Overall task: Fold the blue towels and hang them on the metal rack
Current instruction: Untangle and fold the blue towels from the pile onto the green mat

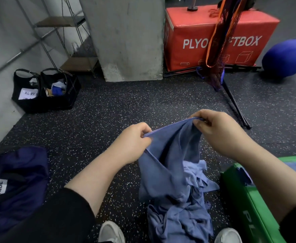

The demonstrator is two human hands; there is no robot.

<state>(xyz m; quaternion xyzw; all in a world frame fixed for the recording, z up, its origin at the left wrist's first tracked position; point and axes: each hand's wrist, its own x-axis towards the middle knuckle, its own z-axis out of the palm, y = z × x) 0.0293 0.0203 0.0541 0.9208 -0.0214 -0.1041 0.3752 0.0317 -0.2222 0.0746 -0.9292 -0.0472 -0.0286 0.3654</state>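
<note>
Speckled floor [108, 106]: left grip [135, 139] and right grip [219, 130] pinch one blue towel [170, 155].

You can read "PLYO" and "FTBOX" in white capitals on the red padded box [219, 35], with the letters between them hidden. On the green padded box [252, 206] you see "PL". The white tag on the dark blue fabric bag [15, 181] shows "VQUE". A white label on the black tote bag [25, 90] carries Chinese characters "私教".

Blue towel [170, 155] hangs crumpled from its raised top edge; more blue towels [180, 220] heaped beneath.
</note>
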